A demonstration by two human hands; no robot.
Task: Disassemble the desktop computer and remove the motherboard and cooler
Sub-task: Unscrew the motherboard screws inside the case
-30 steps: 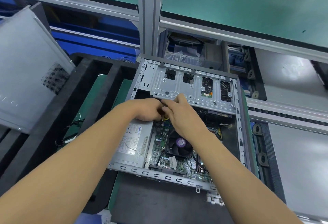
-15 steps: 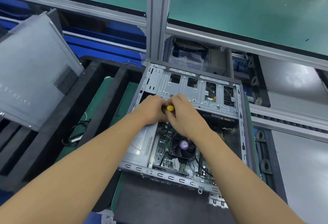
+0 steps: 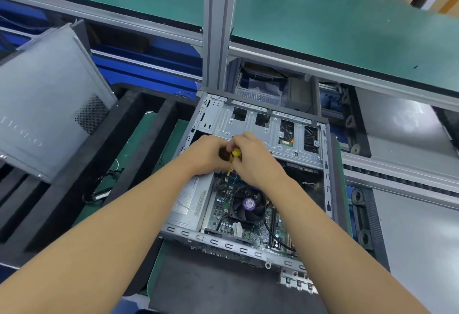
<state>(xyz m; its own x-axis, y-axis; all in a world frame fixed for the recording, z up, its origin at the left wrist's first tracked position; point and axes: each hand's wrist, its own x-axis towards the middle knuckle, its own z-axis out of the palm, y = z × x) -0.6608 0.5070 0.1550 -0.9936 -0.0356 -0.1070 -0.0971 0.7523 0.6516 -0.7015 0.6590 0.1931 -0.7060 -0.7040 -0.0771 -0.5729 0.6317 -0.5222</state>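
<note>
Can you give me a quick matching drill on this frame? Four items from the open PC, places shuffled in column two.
Items
1. cooler fan
2. power supply
3. drive cage
4. side panel

Places
A. off the case, leaning at the far left
B. in the case's left part, under the left forearm
C. on the motherboard, just near of the right hand
D. across the case's far end, beyond both hands

Pairs: 1-C, 2-B, 3-D, 4-A
</note>
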